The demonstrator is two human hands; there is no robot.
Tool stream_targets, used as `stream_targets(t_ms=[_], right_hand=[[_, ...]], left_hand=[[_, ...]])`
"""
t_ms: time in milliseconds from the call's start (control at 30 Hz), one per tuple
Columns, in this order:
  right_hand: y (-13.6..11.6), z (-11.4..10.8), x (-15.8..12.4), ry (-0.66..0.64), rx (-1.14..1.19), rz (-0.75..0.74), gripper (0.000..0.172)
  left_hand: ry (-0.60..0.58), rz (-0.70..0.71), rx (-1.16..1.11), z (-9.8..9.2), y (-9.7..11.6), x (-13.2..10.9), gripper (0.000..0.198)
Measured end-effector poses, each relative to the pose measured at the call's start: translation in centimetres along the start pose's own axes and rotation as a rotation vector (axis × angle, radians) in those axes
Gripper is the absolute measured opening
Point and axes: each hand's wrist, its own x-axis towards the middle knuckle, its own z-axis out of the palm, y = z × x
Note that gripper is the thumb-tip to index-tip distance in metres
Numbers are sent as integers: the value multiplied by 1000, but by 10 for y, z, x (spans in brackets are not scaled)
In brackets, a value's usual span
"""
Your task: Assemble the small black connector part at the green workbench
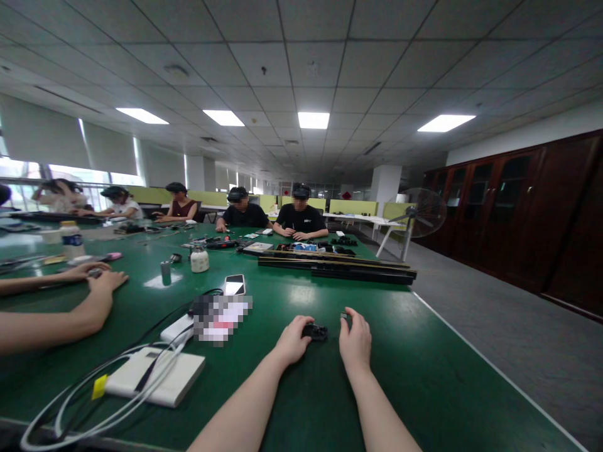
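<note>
Low over the green table (424, 351), my left hand (293, 341) is closed on a small black mechanical part (316, 332). The part's outline is uneven and its exact kind is too small to make out. To the right, my right hand (355, 342) pinches a small dark block with a greyish face (344, 316) between thumb and fingers. A short gap separates the two hands, and the two pieces do not touch.
Left of my arms lie a white box (181, 376) with looped white cables, and a phone (235, 285). Farther off are a jar (199, 259), a metal cylinder (165, 273) and long black rails (362, 274). A co-worker's hands (106, 279) rest at left; several people sit beyond.
</note>
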Motion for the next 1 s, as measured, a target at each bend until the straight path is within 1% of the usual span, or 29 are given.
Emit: stream_targets(t_ms=[200, 300, 367, 433, 500, 600, 700, 800, 900, 1000], right_hand=[[1, 0, -2, -69, -88, 51, 32], [1, 2, -5, -174, -124, 79, 27], [0, 3, -7, -265, -105, 66, 22], [0, 6, -8, -354, -21, 37, 20], [-1, 10, -8, -413, 125, 11, 22], [-1, 15, -7, -424, 342, -15, 26], [1, 17, -6, -400, 407, -25, 29], [3, 17, -6, -395, 313, -47, 27], [4, 17, -8, -444, 122, -99, 19], [4, 17, -9, -498, -22, -121, 17]], left_hand=[[-11, -15, 1, 1, -1, 0, 46], [-11, -28, 12, 1, -1, 1, 46], [-10, -27, 12, 1, -2, 1, 46], [-12, -27, 12, 1, -3, 1, 46], [-13, -25, 13, 2, -4, 2, 45], [-10, -18, 14, 2, -5, 2, 45], [-11, -18, 16, 2, -5, 2, 45], [-16, -6, 29, 1, -4, 1, 44], [-22, 7, 49, 1, -3, 1, 42], [-23, 6, 60, 1, -3, 1, 41]])
